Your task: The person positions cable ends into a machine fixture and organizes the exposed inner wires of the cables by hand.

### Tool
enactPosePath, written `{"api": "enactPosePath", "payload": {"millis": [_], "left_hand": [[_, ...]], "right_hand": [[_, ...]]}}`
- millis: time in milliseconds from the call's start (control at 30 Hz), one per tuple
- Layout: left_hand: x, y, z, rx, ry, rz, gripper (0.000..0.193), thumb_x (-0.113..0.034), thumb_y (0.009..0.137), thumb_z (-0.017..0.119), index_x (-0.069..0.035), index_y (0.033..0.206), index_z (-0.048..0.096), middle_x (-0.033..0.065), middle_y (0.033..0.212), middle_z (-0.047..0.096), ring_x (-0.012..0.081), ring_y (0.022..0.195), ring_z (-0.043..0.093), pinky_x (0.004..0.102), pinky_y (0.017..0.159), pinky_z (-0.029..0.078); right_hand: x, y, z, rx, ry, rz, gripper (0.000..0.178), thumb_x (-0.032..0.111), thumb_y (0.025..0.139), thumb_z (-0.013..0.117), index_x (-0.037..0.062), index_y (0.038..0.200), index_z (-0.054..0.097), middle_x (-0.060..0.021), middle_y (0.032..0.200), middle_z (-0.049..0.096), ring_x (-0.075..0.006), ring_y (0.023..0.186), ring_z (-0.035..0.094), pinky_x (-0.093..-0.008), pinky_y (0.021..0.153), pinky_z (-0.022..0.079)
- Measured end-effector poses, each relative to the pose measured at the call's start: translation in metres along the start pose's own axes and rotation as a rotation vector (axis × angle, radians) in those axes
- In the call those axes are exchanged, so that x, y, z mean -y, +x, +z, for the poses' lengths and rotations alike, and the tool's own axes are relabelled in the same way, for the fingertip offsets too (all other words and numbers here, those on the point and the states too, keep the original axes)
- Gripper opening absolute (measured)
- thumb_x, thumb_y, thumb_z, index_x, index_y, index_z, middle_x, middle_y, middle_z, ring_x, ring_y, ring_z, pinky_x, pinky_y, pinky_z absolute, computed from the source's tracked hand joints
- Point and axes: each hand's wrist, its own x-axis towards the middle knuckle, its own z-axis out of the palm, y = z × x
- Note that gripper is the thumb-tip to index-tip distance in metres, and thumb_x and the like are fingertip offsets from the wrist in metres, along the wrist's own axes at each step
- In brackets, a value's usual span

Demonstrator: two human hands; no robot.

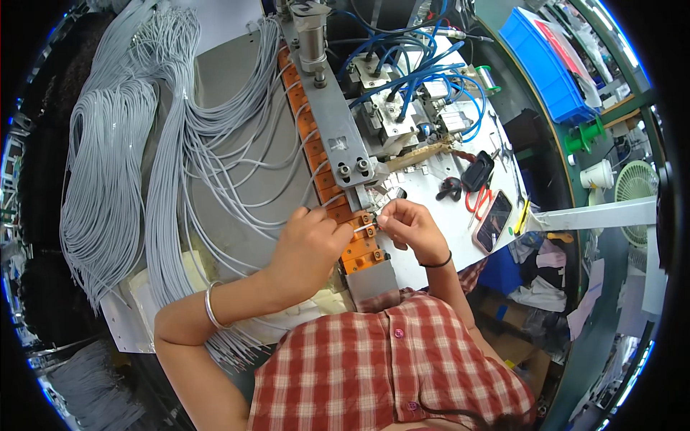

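My left hand (pixel 314 243) is closed in a pinch around a grey cable, whose pale end (pixel 365 227) pokes out past the fingertips over an orange fixture block (pixel 363 253). Just right of that block, my right hand (pixel 411 228) has thumb and forefinger pressed together by the cable's tip. What they grip, if anything, is too small to make out. Beyond my hands the row of orange blocks (pixel 314 149) runs away along a grey metal bar (pixel 334 122), with several grey cables lying in it.
Big bundles of grey cable (pixel 108 187) cover the left side of the table. At the far right of the bar is a machine with blue air hoses (pixel 431 75). A phone (pixel 493 221), red-handled scissors (pixel 477 205) and a black object (pixel 478 171) lie to the right.
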Motion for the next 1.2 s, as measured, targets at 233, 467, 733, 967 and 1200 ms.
{"api": "enactPosePath", "payload": {"millis": [233,467,733,967,1200], "left_hand": [[-0.012,-0.015,-0.024,0.091,0.203,0.048,0.013,-0.002,0.061,0.063,-0.006,0.068,0.052,0.0077,0.07,0.056,0.0257,0.074,0.053,0.037,0.063,0.041],[-0.001,-0.016,-0.018,0.373,0.064,-0.04,0.011,-0.008,0.063,0.065,-0.004,0.067,0.056,0.0115,0.07,0.06,0.0295,0.072,0.057,0.0382,0.064,0.046],[0.004,-0.012,-0.015,0.343,0.05,0.087,0.012,-0.009,0.071,0.063,-0.003,0.07,0.053,0.0134,0.067,0.059,0.0324,0.072,0.058,0.0437,0.064,0.045],[-0.011,-0.003,-0.041,0.44,-0.015,-0.191,0.015,-0.006,0.074,0.06,-0.001,0.083,0.05,0.017,0.067,0.058,0.038,0.07,0.057,0.0471,0.062,0.044],[-0.001,-0.007,-0.03,0.462,-0.024,-0.076,0.014,-0.003,0.072,0.057,-0.001,0.084,0.049,0.0177,0.068,0.058,0.0381,0.07,0.057,0.0473,0.061,0.043]], "right_hand": [[-0.007,-0.011,0.001,-0.166,-0.028,-0.172,0.009,0.011,0.09,0.057,0.0022,0.09,0.055,0.0034,0.064,0.049,-0.0024,0.05,0.041,-0.0173,0.042,0.031],[-0.003,-0.013,0.006,-0.226,-0.032,-0.237,0.009,0.009,0.089,0.059,0.0007,0.089,0.057,0.0024,0.065,0.053,-0.002,0.05,0.042,-0.017,0.043,0.032],[0.001,-0.015,0.014,-0.271,-0.061,-0.32,0.009,0.009,0.088,0.061,-0.0004,0.088,0.06,0.0016,0.066,0.056,-0.0017,0.051,0.044,-0.0163,0.045,0.033],[-0.036,-0.019,-0.097,-1.062,-0.736,-0.622,0.022,0.01,0.082,0.066,-0.0023,0.099,0.061,-0.0111,0.092,0.064,-0.0215,0.087,0.061,-0.0306,0.074,0.047],[-0.09,-0.073,-0.208,-1.382,-1.115,-0.493,0.046,0.022,0.077,0.07,0.0012,0.114,0.051,-0.0145,0.12,0.053,-0.0339,0.12,0.042,-0.0432,0.101,0.03]]}}
